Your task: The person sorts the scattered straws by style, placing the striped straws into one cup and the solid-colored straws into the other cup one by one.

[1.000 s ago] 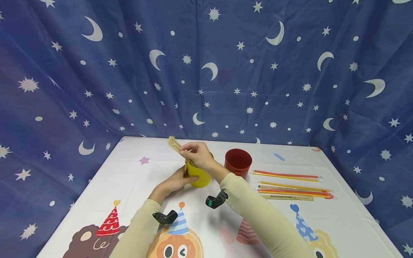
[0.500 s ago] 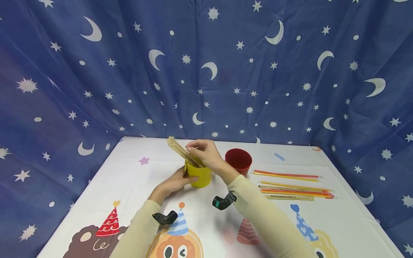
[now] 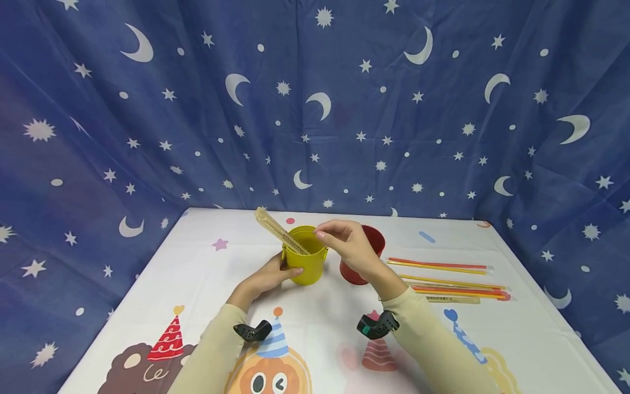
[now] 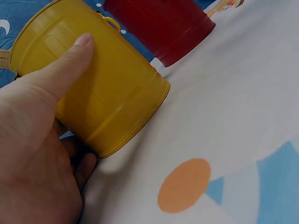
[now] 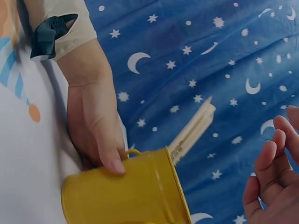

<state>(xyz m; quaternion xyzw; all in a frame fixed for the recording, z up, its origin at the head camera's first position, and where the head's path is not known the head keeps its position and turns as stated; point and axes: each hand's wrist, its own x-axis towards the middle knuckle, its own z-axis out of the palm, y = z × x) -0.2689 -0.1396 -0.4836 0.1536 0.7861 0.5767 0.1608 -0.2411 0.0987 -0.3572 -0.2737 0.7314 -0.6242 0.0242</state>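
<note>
My left hand [image 3: 268, 276] grips the side of a yellow bucket [image 3: 307, 268] that stands on the table. In the left wrist view its thumb lies along the wall of the yellow bucket [image 4: 112, 88]. Paper-wrapped chopsticks [image 3: 275, 229] lean inside, their tops sticking out over the left rim; the right wrist view shows the wrapped chopsticks [image 5: 192, 129] past the rim too. My right hand [image 3: 351, 246] hovers to the right of that rim, fingers loosely bent and holding nothing. Behind it stands a red bucket [image 3: 351, 273], partly hidden by the hand.
To the right lie red and yellow wrapped sticks [image 3: 438, 265], with several more sticks and wrapped chopsticks [image 3: 453, 299] in front of them, partly behind my right forearm. A blue curtain [image 3: 315, 109] with moons and stars rises behind the white printed tablecloth [image 3: 197, 273].
My right hand has let go of the wrapped chopsticks and moved right, away from the yellow bucket's mouth. The chopsticks stay leaning in the bucket. My left hand keeps its hold.
</note>
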